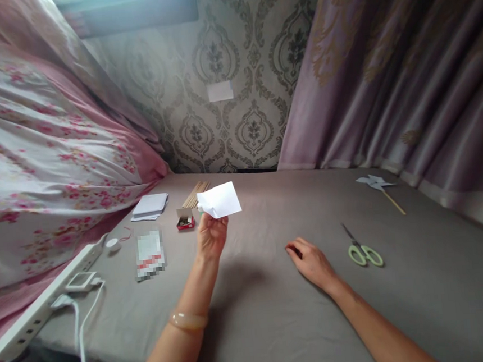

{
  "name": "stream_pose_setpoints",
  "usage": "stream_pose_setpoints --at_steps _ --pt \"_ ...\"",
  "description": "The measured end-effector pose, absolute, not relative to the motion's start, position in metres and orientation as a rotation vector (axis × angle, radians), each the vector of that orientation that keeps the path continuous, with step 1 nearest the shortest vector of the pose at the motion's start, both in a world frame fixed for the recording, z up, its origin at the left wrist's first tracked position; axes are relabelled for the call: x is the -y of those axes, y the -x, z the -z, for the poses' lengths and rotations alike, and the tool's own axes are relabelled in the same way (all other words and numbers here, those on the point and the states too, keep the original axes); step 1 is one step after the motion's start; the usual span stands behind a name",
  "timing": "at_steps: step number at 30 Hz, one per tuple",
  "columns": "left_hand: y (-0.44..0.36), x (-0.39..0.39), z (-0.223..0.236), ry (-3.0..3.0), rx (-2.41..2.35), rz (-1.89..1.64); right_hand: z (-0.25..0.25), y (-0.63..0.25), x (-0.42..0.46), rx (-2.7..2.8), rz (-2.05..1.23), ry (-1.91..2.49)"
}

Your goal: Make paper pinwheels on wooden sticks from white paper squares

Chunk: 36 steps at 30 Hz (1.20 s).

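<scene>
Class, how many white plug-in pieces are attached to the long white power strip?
2: a square white charger, and a white plug beside it, nearer the camera. The power strip reaches the picture's left edge, so others may be hidden.

No text, label, brand, number or sign could be read. The packet [150, 254] toward eight o'clock was pixelated, leaving only a red band discernible on its pale face, and any print on the small red box [185, 225], also toward eight o'clock but nearer the middle, was too small to read.
</scene>
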<state>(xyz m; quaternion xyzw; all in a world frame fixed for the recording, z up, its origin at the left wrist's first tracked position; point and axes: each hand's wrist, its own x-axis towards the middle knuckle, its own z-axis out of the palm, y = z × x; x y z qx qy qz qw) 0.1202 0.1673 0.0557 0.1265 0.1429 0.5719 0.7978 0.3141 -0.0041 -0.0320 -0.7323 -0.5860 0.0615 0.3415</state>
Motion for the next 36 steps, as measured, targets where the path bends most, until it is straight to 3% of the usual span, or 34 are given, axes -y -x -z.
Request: stream_pose_setpoints --at_steps 8,16,23,36 --pt "-0.173 -0.123 -0.042 -0.243 -0.385 -0.906 0.022 -0.322 0.0 1.045 -0.534 1.646" --pt "-0.204 -0.11 -0.022 -0.464 -0.35 -0.806 -0.023 -0.316 -0.001 0.661 -0.951 1.282" --pt "-0.203 -0.113 -0.001 -0.656 -0.369 -0.751 -0.025 -0.304 -0.015 0.646 -0.775 1.371" --pt "-0.198 -0.121 -0.006 -0.804 -0.536 -0.595 -0.003 -0.318 -0.013 0.737 -0.661 1.542"
